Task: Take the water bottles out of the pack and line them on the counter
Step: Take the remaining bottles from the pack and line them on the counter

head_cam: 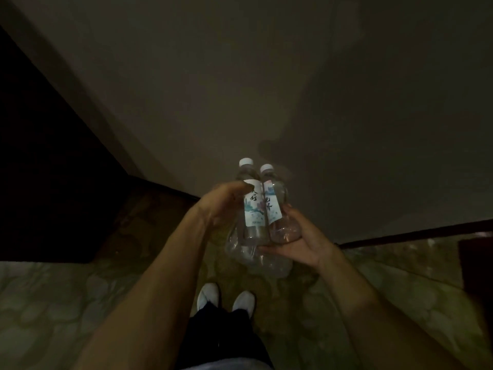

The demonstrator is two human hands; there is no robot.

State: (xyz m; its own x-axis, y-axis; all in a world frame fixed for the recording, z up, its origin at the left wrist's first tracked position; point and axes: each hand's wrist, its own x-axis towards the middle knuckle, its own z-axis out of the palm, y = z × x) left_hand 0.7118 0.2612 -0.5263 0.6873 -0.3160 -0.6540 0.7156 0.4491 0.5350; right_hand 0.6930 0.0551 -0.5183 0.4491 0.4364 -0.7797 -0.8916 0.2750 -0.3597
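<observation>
Fingers of the left hand (pixel 221 204) curl around the side of the left bottle (pixel 252 201); the right hand (pixel 298 239) cups both bottles from below. Two clear water bottles, the right bottle (pixel 274 206) touching the first, stand upright in loose plastic wrap (pixel 256 257), held above patterned carpet (pixel 53 303). White caps, pale labels with dark brush characters, too blurred to read. White shoes (pixel 226 299) are below.

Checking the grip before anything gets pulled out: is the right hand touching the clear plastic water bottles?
Touching. The head view shows the right hand cupped under the clear plastic water bottles, fingers against their bases.
</observation>
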